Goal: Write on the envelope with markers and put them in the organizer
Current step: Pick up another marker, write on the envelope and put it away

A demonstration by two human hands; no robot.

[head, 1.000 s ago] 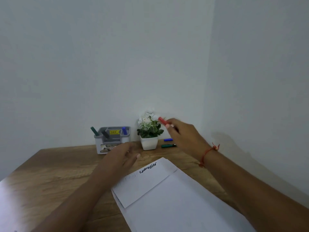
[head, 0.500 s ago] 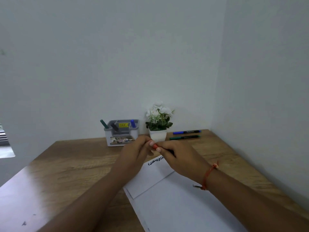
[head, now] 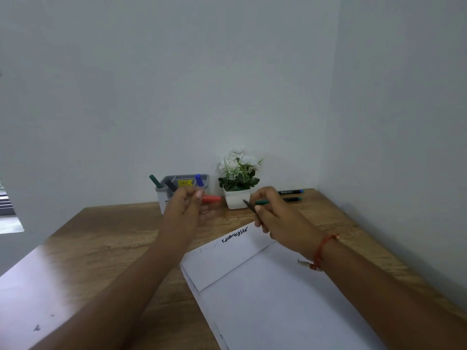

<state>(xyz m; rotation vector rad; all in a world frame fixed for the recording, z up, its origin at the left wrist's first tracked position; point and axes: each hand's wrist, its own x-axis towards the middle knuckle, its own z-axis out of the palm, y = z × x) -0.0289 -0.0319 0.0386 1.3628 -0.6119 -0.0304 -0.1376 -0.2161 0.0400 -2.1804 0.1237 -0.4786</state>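
Observation:
A large white envelope (head: 265,294) lies on the wooden desk (head: 106,243), with a line of black writing (head: 235,234) on its flap. My left hand (head: 184,208) pinches a red marker cap (head: 211,198) above the desk, in front of the grey organizer (head: 187,180). My right hand (head: 275,218) grips the uncapped marker (head: 260,202), its dark tip pointing left just above the envelope's far edge. Green, black and blue markers stand in the organizer.
A white pot of white flowers (head: 237,202) stands between my hands at the back. A blue marker (head: 290,192) and a green marker (head: 292,199) lie near the right wall. Walls close the desk at the back and right.
My hands met over the envelope's flap, then pulled apart. The red cap came off in my left hand, and the bare marker stayed in my right.

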